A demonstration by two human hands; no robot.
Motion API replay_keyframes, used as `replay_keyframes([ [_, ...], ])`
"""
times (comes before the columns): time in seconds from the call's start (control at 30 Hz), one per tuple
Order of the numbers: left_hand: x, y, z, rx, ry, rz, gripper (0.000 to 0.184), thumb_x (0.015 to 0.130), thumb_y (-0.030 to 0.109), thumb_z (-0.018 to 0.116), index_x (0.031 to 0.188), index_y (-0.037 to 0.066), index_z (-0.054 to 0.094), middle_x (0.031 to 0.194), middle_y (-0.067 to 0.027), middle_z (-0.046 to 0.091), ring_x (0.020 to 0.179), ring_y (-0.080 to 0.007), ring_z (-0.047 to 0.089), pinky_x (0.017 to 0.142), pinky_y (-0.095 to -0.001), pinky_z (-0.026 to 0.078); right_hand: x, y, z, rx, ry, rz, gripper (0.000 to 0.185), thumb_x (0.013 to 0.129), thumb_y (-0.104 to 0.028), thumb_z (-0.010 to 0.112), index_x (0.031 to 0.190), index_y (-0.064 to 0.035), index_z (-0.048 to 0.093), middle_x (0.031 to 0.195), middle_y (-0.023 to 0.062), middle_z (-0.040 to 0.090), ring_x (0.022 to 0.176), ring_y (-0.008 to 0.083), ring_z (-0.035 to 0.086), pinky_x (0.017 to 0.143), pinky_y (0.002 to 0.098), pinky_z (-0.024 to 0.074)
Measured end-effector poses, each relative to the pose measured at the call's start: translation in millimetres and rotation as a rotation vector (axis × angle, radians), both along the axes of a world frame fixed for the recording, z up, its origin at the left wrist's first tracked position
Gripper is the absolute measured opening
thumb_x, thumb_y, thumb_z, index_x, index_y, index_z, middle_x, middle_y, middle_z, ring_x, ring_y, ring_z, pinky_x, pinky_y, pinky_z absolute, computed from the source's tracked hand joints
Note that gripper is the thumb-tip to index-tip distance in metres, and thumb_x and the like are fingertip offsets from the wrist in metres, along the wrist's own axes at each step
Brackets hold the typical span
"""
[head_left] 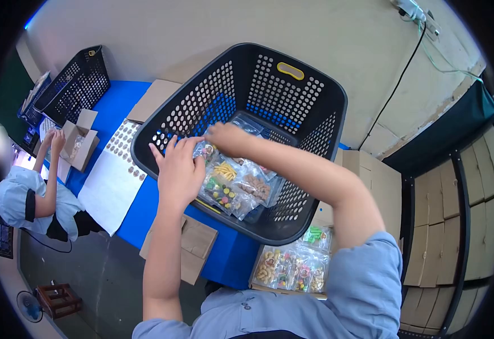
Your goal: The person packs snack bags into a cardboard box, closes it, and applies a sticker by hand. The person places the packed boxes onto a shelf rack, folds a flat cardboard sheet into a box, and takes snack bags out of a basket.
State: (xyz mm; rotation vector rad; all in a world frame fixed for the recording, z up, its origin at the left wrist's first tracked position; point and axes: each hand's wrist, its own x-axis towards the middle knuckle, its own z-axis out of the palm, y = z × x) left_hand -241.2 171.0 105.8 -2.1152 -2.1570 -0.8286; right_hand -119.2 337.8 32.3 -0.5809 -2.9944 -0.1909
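A large black perforated basket (337,107) with yellow-trimmed handles stands tilted in front of me. Inside lie several clear plastic bags (224,169) of small coloured pieces, some yellow, some brown, some mixed. My left hand (180,172) reaches over the basket's left rim, fingers spread, its fingertips beside one small bag (206,150). Close to those fingertips, my right hand (228,139) is inside the basket with its fingers curled closed. Its fingertips are partly hidden, so what they grip cannot be made out.
An open carton (252,277) of filled bags sits near my body. Cardboard flaps (199,243) stick out at the blue table's edge (131,226). A white sheet (108,186) with rows of round pieces lies left. Another person (38,198) handles a small carton (80,144). Boxes fill a right-hand rack (444,226).
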Motion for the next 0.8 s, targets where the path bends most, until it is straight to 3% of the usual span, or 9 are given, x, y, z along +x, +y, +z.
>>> replay_keyframes([
  [0.07, 0.8, -0.7, 1.0, 0.036, -0.049, 0.006, 0.032, 0.085, 0.014, 0.048, 0.115, 0.01, 0.06, 0.115, -0.0109, 0.062, 0.125, -0.037, 0.046, 0.11, -0.068, 0.009, -19.3, 9.9, -29.7, -0.038, -0.075, 0.021, 0.041, 0.078, -0.011, 0.063, 0.118, -0.0072, 0.059, 0.108, 0.0114, 0.059, 0.106, 0.028, 0.056, 0.083, 0.0395, 0.0498],
  [0.13, -1.8, -1.3, -1.8, 0.042, -0.056, 0.008, 0.032, 0.085, 0.014, 0.049, 0.114, 0.01, 0.061, 0.115, -0.0107, 0.062, 0.124, -0.0368, 0.047, 0.11, -0.068, 0.009, -37.6, 12.3, -56.0, -0.13, -0.259, -0.066, 0.062, 0.075, -0.019, 0.073, 0.132, -0.0096, 0.051, 0.125, 0.0153, 0.054, 0.118, 0.0319, 0.052, 0.092, 0.042, 0.0483],
  [0.17, -2.4, -1.7, -2.5, 0.05, -0.061, -0.004, 0.031, 0.085, 0.014, 0.049, 0.113, 0.01, 0.061, 0.115, -0.0105, 0.062, 0.124, -0.0365, 0.047, 0.11, -0.0679, 0.009, -42.0, 13.1, -70.1, -0.13, -0.259, -0.053, 0.062, 0.075, -0.019, 0.073, 0.132, -0.0096, 0.051, 0.125, 0.0153, 0.054, 0.118, 0.0319, 0.052, 0.092, 0.042, 0.0483],
  [0.23, -2.4, -2.8, 0.2, 0.062, -0.073, 0.002, 0.031, 0.084, 0.014, 0.049, 0.112, 0.01, 0.062, 0.113, -0.0097, 0.063, 0.123, -0.036, 0.048, 0.11, -0.0678, 0.009, -46.1, 16.3, -104.3, -0.201, -0.332, -0.136, 0.086, 0.063, -0.027, 0.085, 0.138, -0.0128, 0.045, 0.137, 0.0157, 0.046, 0.127, 0.0344, 0.045, 0.099, 0.0443, 0.0449],
  [0.3, -1.6, -4.1, 4.9, -0.017, -0.121, -0.008, 0.035, 0.082, 0.013, 0.047, 0.114, 0.011, 0.062, 0.117, -0.0097, 0.062, 0.125, -0.0329, 0.047, 0.112, -0.0638, 0.006, -45.8, 22.7, -135.6, -0.226, -0.336, -0.105, 0.094, 0.058, -0.029, 0.088, 0.139, -0.013, 0.044, 0.141, 0.0147, 0.043, 0.13, 0.035, 0.04, 0.1, 0.0462, 0.0435],
  [0.33, -0.5, -4.4, 6.2, -0.005, -0.147, -0.002, 0.034, 0.082, 0.013, 0.047, 0.113, 0.011, 0.063, 0.116, -0.0094, 0.063, 0.125, -0.0323, 0.047, 0.113, -0.0632, 0.006, -41.7, 23.3, -140.6, -0.255, -0.349, -0.086, 0.102, 0.052, -0.031, 0.091, 0.14, -0.0131, 0.043, 0.145, 0.0138, 0.04, 0.134, 0.0357, 0.036, 0.102, 0.0481, 0.0421],
  [0.43, -0.7, -4.4, 4.0, 0.042, -0.167, 0.002, 0.034, 0.082, 0.012, 0.047, 0.111, 0.011, 0.064, 0.114, -0.0093, 0.063, 0.124, -0.0316, 0.048, 0.113, -0.0622, 0.006, -27.3, 16.9, -134.7, -0.198, -0.453, -0.046, 0.106, 0.052, -0.031, 0.092, 0.142, -0.0134, 0.04, 0.152, 0.0112, 0.031, 0.14, 0.0353, 0.029, 0.103, 0.0515, 0.0399],
  [0.47, -0.7, -4.2, 4.3, 0.046, -0.164, 0.001, 0.034, 0.082, 0.012, 0.047, 0.111, 0.011, 0.064, 0.114, -0.0093, 0.063, 0.124, -0.0316, 0.048, 0.113, -0.0622, 0.006, -19.3, 8.8, -122.1, -0.142, -0.455, -0.03, 0.08, 0.066, -0.03, 0.085, 0.136, -0.0118, 0.05, 0.146, 0.0123, 0.042, 0.136, 0.0361, 0.038, 0.099, 0.054, 0.0425],
  [0.8, 2.7, -3.4, 9.0, 0.055, -0.199, 0.019, 0.033, 0.081, 0.009, 0.047, 0.107, 0.012, 0.066, 0.112, -0.0093, 0.065, 0.122, -0.0298, 0.05, 0.114, -0.0602, 0.006, -17.6, 51.4, -122.1, -0.471, -0.642, -0.411, 0.052, 0.079, -0.021, 0.068, 0.129, -0.0141, 0.055, 0.126, 0.0179, 0.06, 0.118, 0.0326, 0.058, 0.091, 0.0444, 0.0503],
])
